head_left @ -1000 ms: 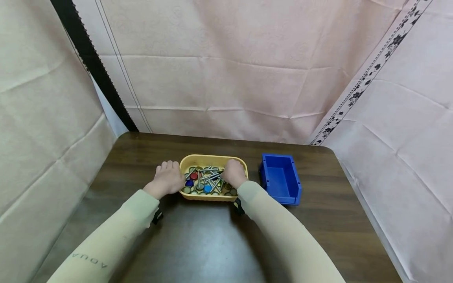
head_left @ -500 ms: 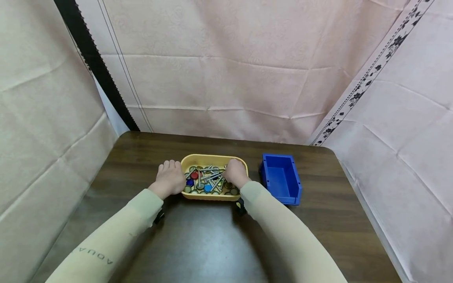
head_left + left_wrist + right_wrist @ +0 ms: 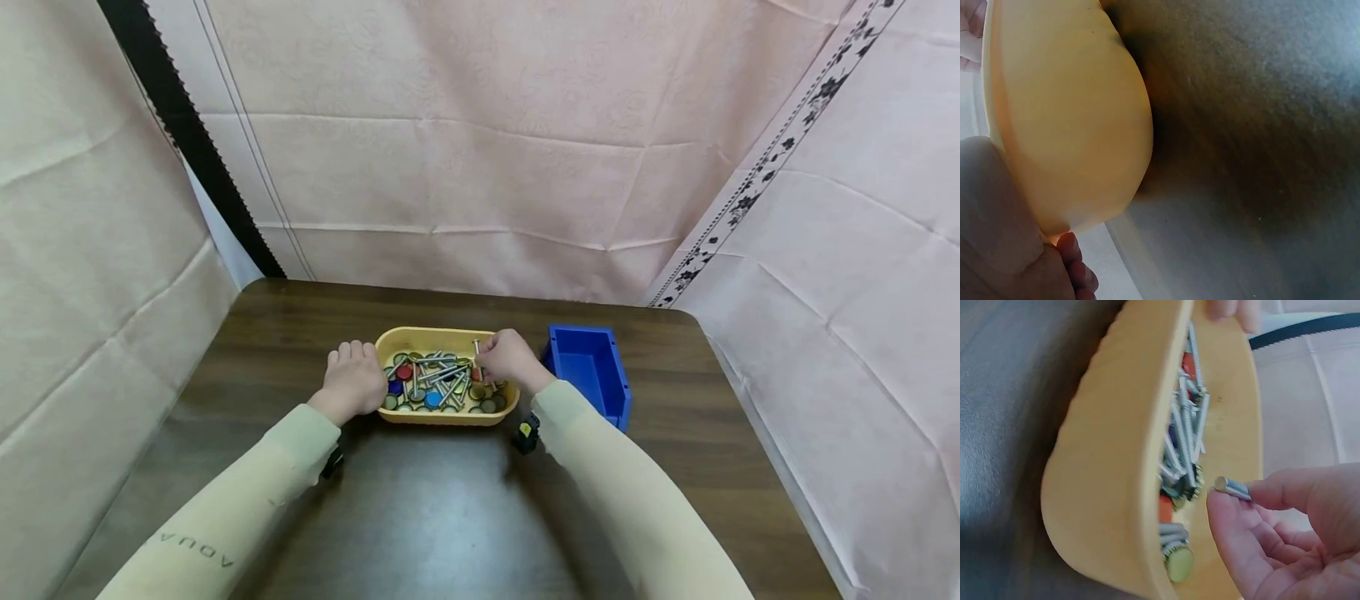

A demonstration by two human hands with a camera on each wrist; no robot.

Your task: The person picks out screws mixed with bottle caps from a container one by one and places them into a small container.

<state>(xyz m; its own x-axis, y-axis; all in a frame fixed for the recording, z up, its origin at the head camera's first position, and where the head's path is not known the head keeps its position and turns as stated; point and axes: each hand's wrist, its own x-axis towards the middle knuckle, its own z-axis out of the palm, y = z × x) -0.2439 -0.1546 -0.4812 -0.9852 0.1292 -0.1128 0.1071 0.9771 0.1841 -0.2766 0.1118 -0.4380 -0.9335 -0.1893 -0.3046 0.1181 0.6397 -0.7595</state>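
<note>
A yellow oblong tray (image 3: 442,419) stands on the table, holding several silver screws (image 3: 442,375) and crimped bottle caps (image 3: 433,399) in red, blue, gold and other colours. My left hand (image 3: 352,379) grips its left end; in the left wrist view the thumb lies along the rim and other fingertips show past the end wall. Over the tray's right end, my right hand (image 3: 512,360) pinches a screw (image 3: 1234,487) between thumb and fingers, its blunt end toward the right wrist camera. The screw's middle is hidden by the fingertips.
Just right of the tray sits a blue bin (image 3: 588,367), partly covered by the right forearm in the head view. The dark wooden table (image 3: 442,500) has rounded far corners. Pale cloth (image 3: 465,183) hangs behind it and on both sides.
My right hand has risen out of the tray's contents and shifted slightly right, with a screw now visible in its fingers. The left hand stays on the tray's left end.
</note>
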